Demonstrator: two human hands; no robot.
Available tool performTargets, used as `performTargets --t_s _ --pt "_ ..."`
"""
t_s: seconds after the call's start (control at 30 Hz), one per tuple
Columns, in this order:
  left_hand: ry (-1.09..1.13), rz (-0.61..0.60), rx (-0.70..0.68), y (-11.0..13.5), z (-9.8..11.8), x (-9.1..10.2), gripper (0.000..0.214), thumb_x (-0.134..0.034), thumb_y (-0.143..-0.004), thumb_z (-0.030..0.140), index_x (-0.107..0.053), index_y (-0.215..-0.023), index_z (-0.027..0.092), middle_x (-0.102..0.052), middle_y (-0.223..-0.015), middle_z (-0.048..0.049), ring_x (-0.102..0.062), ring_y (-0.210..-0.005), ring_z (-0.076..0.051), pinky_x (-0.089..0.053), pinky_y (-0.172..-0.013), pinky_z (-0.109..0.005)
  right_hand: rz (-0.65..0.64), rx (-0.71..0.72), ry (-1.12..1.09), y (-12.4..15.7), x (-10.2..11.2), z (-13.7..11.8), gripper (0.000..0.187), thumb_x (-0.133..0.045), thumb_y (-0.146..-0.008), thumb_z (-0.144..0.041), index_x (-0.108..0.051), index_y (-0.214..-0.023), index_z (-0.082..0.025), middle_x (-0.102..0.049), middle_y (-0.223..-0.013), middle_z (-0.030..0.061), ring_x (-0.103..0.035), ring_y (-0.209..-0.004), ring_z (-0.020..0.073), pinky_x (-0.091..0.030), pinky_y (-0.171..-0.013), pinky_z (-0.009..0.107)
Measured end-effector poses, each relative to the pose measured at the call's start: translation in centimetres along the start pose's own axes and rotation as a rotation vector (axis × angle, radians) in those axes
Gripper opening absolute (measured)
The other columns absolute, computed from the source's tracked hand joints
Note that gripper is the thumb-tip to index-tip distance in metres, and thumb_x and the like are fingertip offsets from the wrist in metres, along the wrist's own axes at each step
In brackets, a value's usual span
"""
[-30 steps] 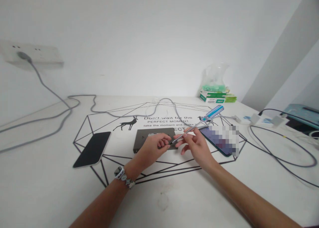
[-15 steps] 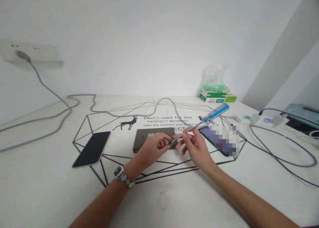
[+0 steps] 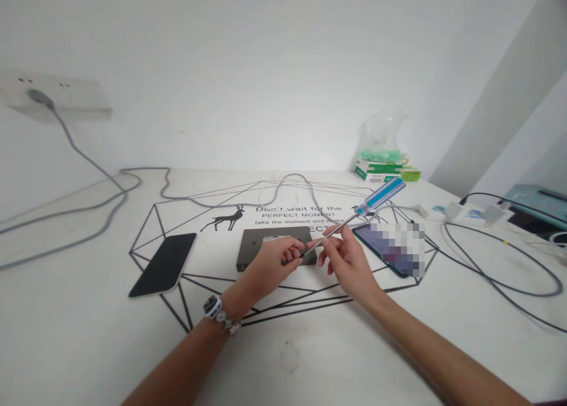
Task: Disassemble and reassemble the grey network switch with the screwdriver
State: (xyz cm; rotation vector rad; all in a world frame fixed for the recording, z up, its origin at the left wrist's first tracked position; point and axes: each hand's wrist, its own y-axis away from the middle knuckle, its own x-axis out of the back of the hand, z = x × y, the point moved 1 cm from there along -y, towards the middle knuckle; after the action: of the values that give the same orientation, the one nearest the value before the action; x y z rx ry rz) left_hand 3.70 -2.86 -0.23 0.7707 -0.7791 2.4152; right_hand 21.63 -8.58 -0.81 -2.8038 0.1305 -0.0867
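Note:
A screwdriver [image 3: 374, 198] with a clear blue handle slants up to the right over the table. My right hand [image 3: 348, 258] pinches its metal shaft between thumb and fingers. My left hand [image 3: 273, 263], with a watch on the wrist, is closed at the tip of the shaft; whether it holds something small there is hidden. Both hands hover over the near edge of a flat dark grey box [image 3: 268, 243] that lies on the white table [image 3: 283, 341].
A black phone [image 3: 165, 264] lies face up to the left, a second phone [image 3: 390, 249] to the right. Grey cables [image 3: 101, 205] run from a wall socket [image 3: 57, 98]. Black cables [image 3: 500, 264] loop at the right. Green boxes and a plastic bag [image 3: 381, 158] stand at the back.
The screwdriver's handle has tipped slightly higher and to the right. Both hands stay in nearly the same spot.

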Motion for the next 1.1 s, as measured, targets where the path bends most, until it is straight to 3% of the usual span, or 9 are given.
performTargets --t_s 0.4,0.53,0.63,0.7,0.87,1.1 --pt "-0.037 0.012 0.004 -0.1 0.1 0.3 0.021 -0.06 -0.081 0.012 -0.07 -0.099 0.016 -0.065 -0.078 -0.0001 -0.053 -0.066 -0.011 -0.043 -0.063 -0.022 0.028 0.116 0.256 -0.9 -0.3 -0.9 0.023 -0.056 -0.094 -0.044 -0.051 -0.105 -0.025 -0.066 -0.067 -0.0026 -0.061 -0.055 0.0151 -0.042 -0.047 0.023" --pt "-0.052 0.026 0.038 -0.1 -0.2 0.6 0.017 -0.062 -0.081 0.015 -0.069 -0.096 0.016 -0.063 -0.073 0.0007 -0.052 -0.063 -0.011 -0.043 -0.06 -0.022 -0.017 0.148 0.319 -1.8 -0.8 -2.0 0.028 -0.057 -0.093 -0.044 -0.055 -0.113 -0.024 -0.07 -0.08 0.0011 -0.065 -0.062 0.0157 -0.046 -0.051 0.024" --pt "-0.037 0.029 0.041 -0.1 -0.3 0.7 0.016 -0.063 -0.081 0.017 -0.069 -0.096 0.016 -0.061 -0.069 0.0015 -0.051 -0.061 -0.01 -0.043 -0.059 -0.021 -0.052 0.159 0.245 -2.8 -0.9 -3.0 0.032 -0.048 -0.097 -0.048 -0.056 -0.115 -0.023 -0.072 -0.101 0.006 -0.067 -0.066 0.015 -0.05 -0.053 0.025" --pt "-0.037 0.048 0.052 -0.1 -0.3 0.8 0.016 -0.064 -0.081 0.019 -0.069 -0.096 0.016 -0.061 -0.069 0.0014 -0.051 -0.061 -0.011 -0.043 -0.059 -0.022 -0.076 0.172 0.196 -3.6 -0.8 -3.5 0.035 -0.043 -0.099 -0.049 -0.055 -0.117 -0.023 -0.072 -0.102 0.0068 -0.066 -0.062 0.014 -0.052 -0.055 0.027" --pt "-0.055 0.053 0.068 -0.1 0.1 0.9 0.014 -0.064 -0.08 0.018 -0.07 -0.093 0.016 -0.064 -0.071 0.0015 -0.051 -0.061 -0.01 -0.042 -0.059 -0.021 -0.126 0.191 0.222 -4.8 -0.9 -3.8 0.031 -0.047 -0.097 -0.051 -0.056 -0.101 -0.022 -0.071 -0.076 0.0023 -0.065 -0.057 0.0146 -0.051 -0.055 0.026" --pt "-0.113 0.026 0.024 -0.1 0.0 1.0 0.012 -0.062 -0.085 0.021 -0.072 -0.091 0.018 -0.065 -0.072 0.001 -0.053 -0.062 -0.011 -0.041 -0.06 -0.022 -0.113 0.251 0.336 -4.3 -1.8 -3.6 0.027 -0.046 -0.099 -0.046 -0.055 -0.092 -0.023 -0.069 -0.071 0.0003 -0.063 -0.054 0.0138 -0.049 -0.056 0.025"
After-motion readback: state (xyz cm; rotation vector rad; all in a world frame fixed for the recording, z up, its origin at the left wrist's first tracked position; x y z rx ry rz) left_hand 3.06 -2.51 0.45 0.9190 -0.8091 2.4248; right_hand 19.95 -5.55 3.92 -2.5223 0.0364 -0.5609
